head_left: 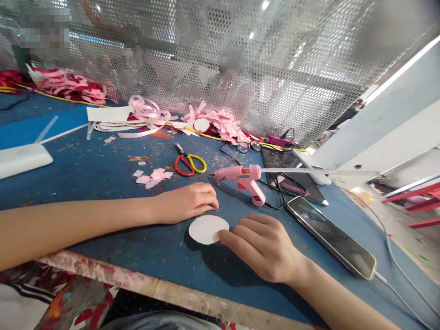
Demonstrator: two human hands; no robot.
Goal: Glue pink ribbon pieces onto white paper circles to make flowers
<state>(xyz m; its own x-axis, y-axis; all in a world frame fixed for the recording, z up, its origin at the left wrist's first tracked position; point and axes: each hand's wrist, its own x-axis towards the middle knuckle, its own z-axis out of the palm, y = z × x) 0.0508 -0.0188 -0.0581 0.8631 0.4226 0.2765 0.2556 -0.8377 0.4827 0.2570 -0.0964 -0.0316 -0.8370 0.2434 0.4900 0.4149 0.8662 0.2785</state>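
- The white disc [204, 230] is near the middle of the near edge of the worktop [103, 176], and its left side stands a little above the surface, with a shadow under it
- The right hand [266, 250] has its fingers bent close together and clamped on the right rim of this disc; the thumb is hidden
- The left hand [189, 201] rests just beyond the disc, with its fingers bent and side by side; its thumb is also hidden, so I cannot tell if they meet it
- The pink glue gun [253, 173] lies beyond both hands, its nozzle toward the left edge, and a long glue stick [319, 172] comes out of its back toward the right edge
- The scissors [189, 158], with one red and one yellow handle, lie just beside the nozzle, and small pink scraps [158, 174] are near them
- The phone [330, 236] lies near the right edge, with a cable connected
- Along the far edge there is a heap of pink strips [220, 121], before a perforated metal screen [192, 59]
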